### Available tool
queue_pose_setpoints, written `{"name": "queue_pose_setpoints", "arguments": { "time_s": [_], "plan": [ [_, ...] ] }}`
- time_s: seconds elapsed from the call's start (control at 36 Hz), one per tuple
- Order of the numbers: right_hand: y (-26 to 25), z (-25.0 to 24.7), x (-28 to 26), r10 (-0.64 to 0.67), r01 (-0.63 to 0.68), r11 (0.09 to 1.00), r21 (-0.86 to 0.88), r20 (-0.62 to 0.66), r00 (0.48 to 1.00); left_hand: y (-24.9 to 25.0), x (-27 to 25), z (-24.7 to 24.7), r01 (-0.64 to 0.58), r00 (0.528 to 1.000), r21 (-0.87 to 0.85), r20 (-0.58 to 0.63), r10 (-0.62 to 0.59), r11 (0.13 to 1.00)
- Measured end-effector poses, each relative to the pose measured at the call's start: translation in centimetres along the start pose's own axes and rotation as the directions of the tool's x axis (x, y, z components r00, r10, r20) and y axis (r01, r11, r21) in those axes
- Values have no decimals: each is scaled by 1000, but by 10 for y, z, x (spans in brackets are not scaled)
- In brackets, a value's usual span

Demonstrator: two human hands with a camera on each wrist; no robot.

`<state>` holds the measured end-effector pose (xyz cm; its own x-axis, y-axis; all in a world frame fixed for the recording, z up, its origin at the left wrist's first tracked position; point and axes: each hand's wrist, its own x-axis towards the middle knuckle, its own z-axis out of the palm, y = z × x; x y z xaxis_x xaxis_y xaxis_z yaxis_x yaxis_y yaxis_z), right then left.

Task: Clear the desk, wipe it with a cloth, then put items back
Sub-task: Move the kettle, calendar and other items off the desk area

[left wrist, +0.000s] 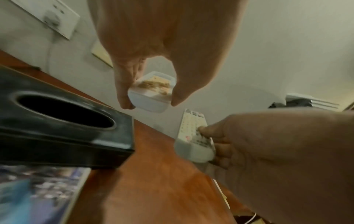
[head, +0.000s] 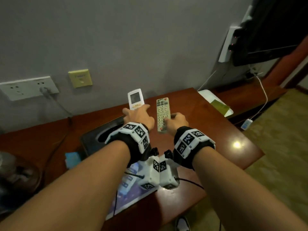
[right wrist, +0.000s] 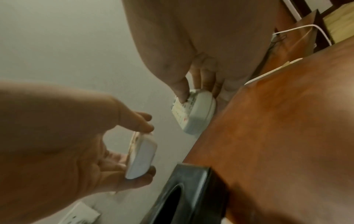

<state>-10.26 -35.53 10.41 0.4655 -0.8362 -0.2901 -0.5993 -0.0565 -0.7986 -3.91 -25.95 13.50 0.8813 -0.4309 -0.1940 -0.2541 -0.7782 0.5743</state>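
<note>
**Two remotes, one in each hand, above the desk**

At the left edge of the head view we see a socket [head: 25, 89] on the grey wall with a plug in it. Lower, left of centre, a black box [head: 93, 139] with an oval opening lies on the desk [head: 216, 134]. A booklet [head: 131, 195] lies just in front of it, partly hidden by the wrist cameras.

At centre the left hand [head: 138, 116] grasps the AC remote [head: 135, 97], thumb on one long edge and fingers on the other, with the screen end toward the wall. Just right of it the right hand [head: 177, 121] grips the TV remote [head: 162, 110] by its near end, thumb on the keys and fingers curled beneath.

In the wrist views we see both remotes lifted off the wood, side by side but apart. Farther right, a white tray [head: 210, 95] shows beside the desk's far corner.
</note>
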Motion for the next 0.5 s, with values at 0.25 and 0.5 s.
{"name": "queue_pose_setpoints", "arguments": {
  "time_s": [0.25,0.5],
  "plan": [
    [44,-86,130,8,-8,999,-54,9,1000,104,54,109,-56,992,144,123,38,988],
    [80,-122,244,55,-40,990,-135,112,992,137,118,200,-18,978,224,206,-29,975]
  ]
}}
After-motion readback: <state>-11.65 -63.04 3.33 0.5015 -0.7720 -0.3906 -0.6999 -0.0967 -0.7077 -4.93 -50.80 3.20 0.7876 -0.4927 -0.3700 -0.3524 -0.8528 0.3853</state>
